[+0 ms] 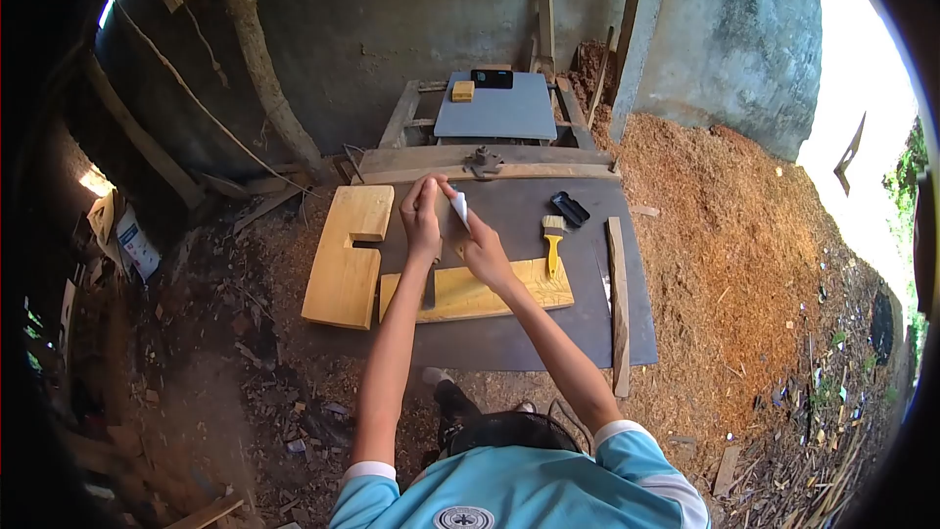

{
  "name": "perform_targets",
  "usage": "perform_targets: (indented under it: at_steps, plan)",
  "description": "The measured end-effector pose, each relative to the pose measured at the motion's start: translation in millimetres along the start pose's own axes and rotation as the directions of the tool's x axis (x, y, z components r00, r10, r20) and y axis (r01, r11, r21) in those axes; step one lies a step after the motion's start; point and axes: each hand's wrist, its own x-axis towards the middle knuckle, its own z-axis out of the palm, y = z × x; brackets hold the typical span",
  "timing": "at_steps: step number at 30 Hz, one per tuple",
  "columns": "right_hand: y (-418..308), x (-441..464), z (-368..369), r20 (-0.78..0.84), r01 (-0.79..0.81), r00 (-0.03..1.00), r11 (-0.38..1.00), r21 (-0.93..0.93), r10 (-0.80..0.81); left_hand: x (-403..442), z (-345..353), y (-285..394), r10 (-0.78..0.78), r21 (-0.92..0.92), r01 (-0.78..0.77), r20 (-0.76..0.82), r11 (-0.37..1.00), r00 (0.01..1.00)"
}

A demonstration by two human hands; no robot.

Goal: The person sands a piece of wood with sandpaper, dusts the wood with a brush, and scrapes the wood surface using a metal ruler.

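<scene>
Both hands are raised together over the dark tabletop (470,341). My right hand (484,249) is closed around a small white pointed object (460,206), perhaps a tube; its exact kind is unclear. Beside it, my left hand (423,220) has its fingers pressed together, their tips close to those of the right; anything pinched there is hidden. Below the hands lies a long yellowish board (470,300), with a dark narrow piece (429,289) across it, partly covered by my left forearm. A wider notched wooden board (338,264) lies left of my left hand.
A yellow-handled brush (553,247) rests by the long board's right end, near an open black case (569,208). A wood strip (618,304) lies along the right edge. Behind stands a grey-topped table (497,118) with a wooden block (463,91) and a phone-like black object (492,78).
</scene>
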Motion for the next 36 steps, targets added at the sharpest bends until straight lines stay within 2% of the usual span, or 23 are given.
perform_targets:
  at_steps: [3,4,6,8,11,12,14,15,16,19,21,23,25,27,29,31,32,34,35,36]
  plan:
    - [13.9,-5.8,9.3,-0.091,0.164,0.981,0.984,-0.064,-0.169,-0.7,-0.4,2.8,0.061,-0.002,-0.061,0.031,0.998,0.998]
    - [40.7,-13.8,10.8,-0.098,0.123,0.986,0.984,-0.131,-0.136,-0.8,-3.5,1.8,0.055,0.036,-0.055,-0.005,0.998,0.998]
    - [111.3,-35.6,9.6,-0.105,0.015,0.994,0.986,-0.168,-0.033,-0.4,-13.8,-1.4,-0.043,-0.064,0.040,-0.043,0.997,0.998]
    - [146.3,-51.8,-6.3,-0.049,-0.204,0.979,0.943,-0.264,0.198,-1.6,-25.2,-7.7,-0.154,-0.135,0.144,-0.072,0.980,0.985]
    - [86.6,-29.8,6.9,-0.064,-0.159,0.987,0.936,-0.314,0.146,3.7,-18.7,-14.6,-0.007,-0.058,0.001,-0.107,0.998,0.994]
    - [48.1,-22.9,11.5,-0.091,-0.041,0.996,0.969,-0.242,0.019,5.4,-15.4,-15.7,0.022,-0.033,-0.025,-0.086,0.999,0.996]
    - [1.0,-5.8,11.7,-0.117,0.054,0.990,0.984,-0.171,-0.075,7.9,-2.1,-8.0,0.047,-0.029,-0.048,-0.037,0.998,0.998]
    - [-6.6,-3.0,12.8,-0.133,0.100,0.984,0.986,-0.131,-0.118,7.3,1.4,-5.1,0.056,-0.022,-0.057,-0.011,0.998,0.998]
    - [11.7,-1.9,13.2,-0.137,0.182,0.969,0.967,-0.176,-0.207,8.9,2.0,-5.4,0.044,-0.031,-0.044,0.005,0.999,0.999]
    - [75.7,-28.6,8.6,-0.172,0.131,0.969,0.959,-0.249,-0.178,10.2,-0.8,-6.9,0.006,-0.079,-0.007,-0.014,0.997,1.000]
    - [112.4,-51.1,4.5,-0.135,-0.068,0.991,0.944,-0.322,0.026,10.4,-3.7,-9.9,-0.020,-0.083,0.018,-0.028,0.996,0.999]
    - [132.3,-53.3,-0.9,-0.139,-0.271,0.963,0.862,-0.429,0.233,10.6,-0.3,-9.5,-0.030,-0.073,0.028,-0.024,0.997,0.999]
    - [73.3,-29.0,-2.4,-0.103,-0.146,0.988,0.913,-0.380,0.115,15.5,3.9,-20.3,0.037,-0.029,-0.037,0.009,0.999,0.999]
    - [14.7,-5.8,1.2,-0.189,0.186,0.949,0.935,-0.301,-0.250,18.7,9.9,-29.4,0.046,-0.001,-0.046,0.027,0.999,0.999]
    - [-46.7,3.0,-4.2,-0.221,0.285,0.914,0.925,-0.251,-0.341,15.1,22.5,-18.5,-0.055,-0.114,0.059,0.035,0.992,0.998]
    - [-34.6,0.0,-5.2,-0.181,0.197,0.956,0.962,-0.188,-0.231,17.0,22.7,-23.7,-0.007,-0.035,0.009,0.049,0.999,0.999]
    - [-2.5,-5.0,-3.9,-0.181,0.270,0.926,0.915,-0.300,-0.332,17.2,20.3,-21.0,-0.016,-0.023,0.016,0.028,1.000,0.999]
    - [68.5,-33.8,-3.9,-0.152,0.002,0.987,0.953,-0.303,-0.050,16.2,18.9,-16.0,-0.030,-0.012,0.030,-0.013,0.999,0.999]
    - [104.3,-46.4,-11.5,-0.093,-0.140,0.989,0.933,-0.333,0.115,15.4,17.8,-15.3,-0.015,-0.014,0.015,0.002,1.000,1.000]
    - [103.1,-51.5,-16.5,-0.043,-0.278,0.958,0.887,-0.368,0.283,13.9,15.8,-14.6,-0.003,-0.014,0.003,0.021,1.000,1.000]
